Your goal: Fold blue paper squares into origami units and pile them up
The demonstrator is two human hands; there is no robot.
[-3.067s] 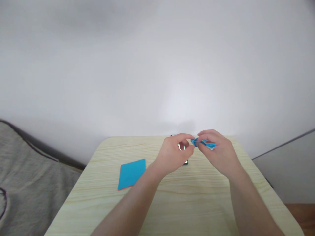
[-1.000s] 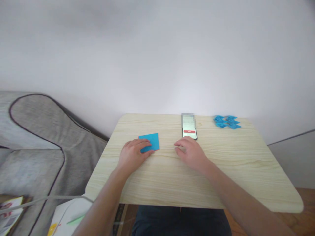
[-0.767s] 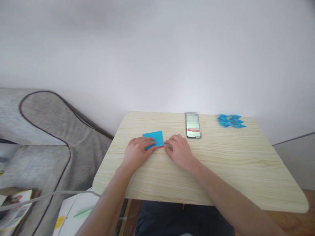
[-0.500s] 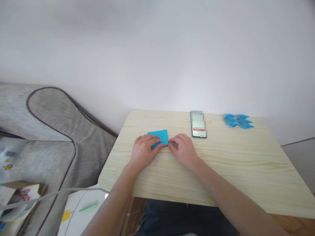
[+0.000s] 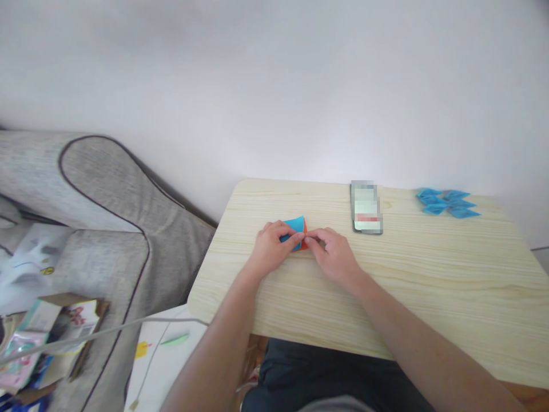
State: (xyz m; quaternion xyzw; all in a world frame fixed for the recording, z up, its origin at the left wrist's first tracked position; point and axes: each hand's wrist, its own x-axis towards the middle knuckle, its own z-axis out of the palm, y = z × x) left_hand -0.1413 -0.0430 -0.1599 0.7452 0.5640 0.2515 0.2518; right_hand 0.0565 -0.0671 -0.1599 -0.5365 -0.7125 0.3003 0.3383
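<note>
A folded sheet of paper (image 5: 295,225), blue on top with an orange-red side showing at its right end, is on the table between my hands. My left hand (image 5: 274,245) lies over its left part, thumb pressed on the blue face near the right end. With thumb and forefinger pinched together, my right hand (image 5: 332,250) grips the paper's right edge, where the orange shows. Part of the sheet is hidden under the left fingers.
A phone (image 5: 366,209) with a lit, blurred screen lies behind my right hand. Several folded blue paper pieces (image 5: 448,203) sit at the table's back right. Left of the wooden table (image 5: 407,274) stands a grey sofa (image 5: 98,252) holding boxes; a cable (image 5: 128,324) crosses in front.
The right end of the paper has opened to show more orange, and my left thumb has moved onto that end. The whole view has shifted a little, so the phone and blue pieces appear further right.
</note>
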